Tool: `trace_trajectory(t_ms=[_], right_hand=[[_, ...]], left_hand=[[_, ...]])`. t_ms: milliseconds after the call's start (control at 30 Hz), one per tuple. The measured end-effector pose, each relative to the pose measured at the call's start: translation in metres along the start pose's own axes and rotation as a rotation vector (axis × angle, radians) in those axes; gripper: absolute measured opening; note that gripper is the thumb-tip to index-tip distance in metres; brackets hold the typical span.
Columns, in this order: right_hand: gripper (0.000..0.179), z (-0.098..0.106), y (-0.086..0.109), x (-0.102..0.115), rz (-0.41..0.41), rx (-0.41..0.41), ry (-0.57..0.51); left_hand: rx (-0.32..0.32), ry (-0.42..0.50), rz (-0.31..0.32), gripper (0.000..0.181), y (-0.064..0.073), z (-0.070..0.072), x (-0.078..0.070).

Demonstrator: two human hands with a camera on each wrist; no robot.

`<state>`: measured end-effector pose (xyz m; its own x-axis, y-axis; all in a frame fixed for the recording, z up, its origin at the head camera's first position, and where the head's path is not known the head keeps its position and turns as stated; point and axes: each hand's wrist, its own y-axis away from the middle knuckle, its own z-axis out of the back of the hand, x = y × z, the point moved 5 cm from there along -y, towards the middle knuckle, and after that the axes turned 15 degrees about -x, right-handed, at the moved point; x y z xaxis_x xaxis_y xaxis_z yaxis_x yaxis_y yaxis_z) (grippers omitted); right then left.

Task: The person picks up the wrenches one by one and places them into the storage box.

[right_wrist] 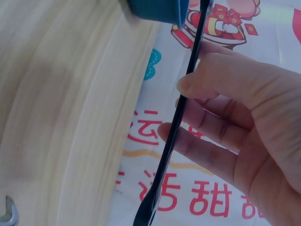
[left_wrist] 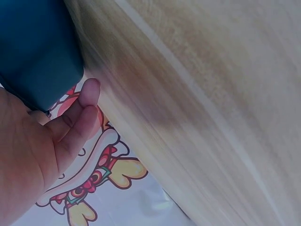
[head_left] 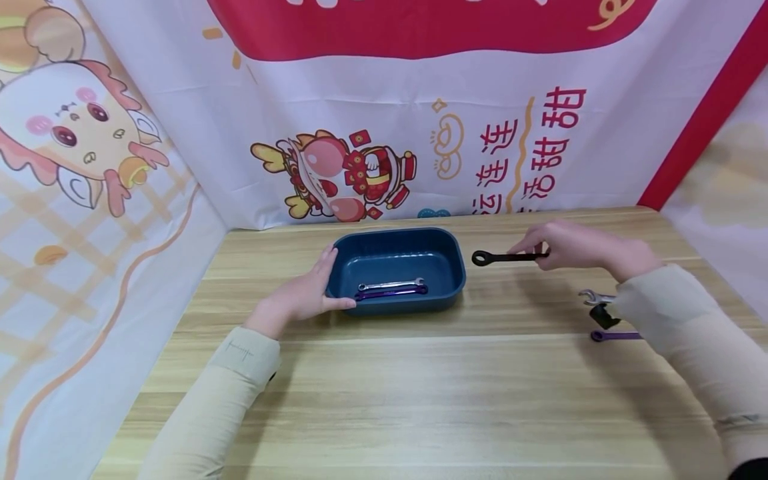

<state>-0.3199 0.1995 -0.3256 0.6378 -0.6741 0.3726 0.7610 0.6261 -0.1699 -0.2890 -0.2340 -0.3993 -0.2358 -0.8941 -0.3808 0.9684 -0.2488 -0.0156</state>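
Observation:
A dark blue plastic basin (head_left: 398, 304) stands near the back of the table, with a silver wrench (head_left: 391, 285) and a purple wrench (head_left: 393, 292) lying side by side inside. My left hand (head_left: 306, 290) rests against its left front corner, fingers along the left side and thumb at the front rim. In the left wrist view, the left fingers (left_wrist: 77, 134) look only slightly bent beside the basin's wall. To the right of the basin, my right hand (head_left: 570, 247) pinches a black wrench (head_left: 501, 258) above the table, its ring end pointing left. The right wrist view shows thumb and fingertips on the shaft.
On the right, a silver wrench (head_left: 594, 297) and a purple wrench (head_left: 615, 336) lie on the wooden table (head_left: 414, 400), both partly hidden by my right forearm. A small black object (head_left: 604, 317) is by that sleeve. Printed cloth (head_left: 360, 93) hangs behind the table.

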Motion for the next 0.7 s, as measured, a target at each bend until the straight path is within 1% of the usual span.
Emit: trace_trajectory(t_ms=[300, 500, 700], right_hand=[[0.045, -0.003, -0.012, 0.012, -0.028, 0.052, -0.006], [0.046, -0.007, -0.022, 0.019, 0.010, 0.051, -0.017], [0.046, -0.012, -0.030, 0.025, 0.043, 0.053, -0.032]], left_hand=[[-0.003, -0.003, -0.002, 0.120, 0.000, 0.001, -0.002], [-0.005, -0.001, 0.003, 0.120, 0.000, 0.001, -0.002], [-0.005, -0.006, -0.009, 0.121, 0.000, 0.001, -0.002]])
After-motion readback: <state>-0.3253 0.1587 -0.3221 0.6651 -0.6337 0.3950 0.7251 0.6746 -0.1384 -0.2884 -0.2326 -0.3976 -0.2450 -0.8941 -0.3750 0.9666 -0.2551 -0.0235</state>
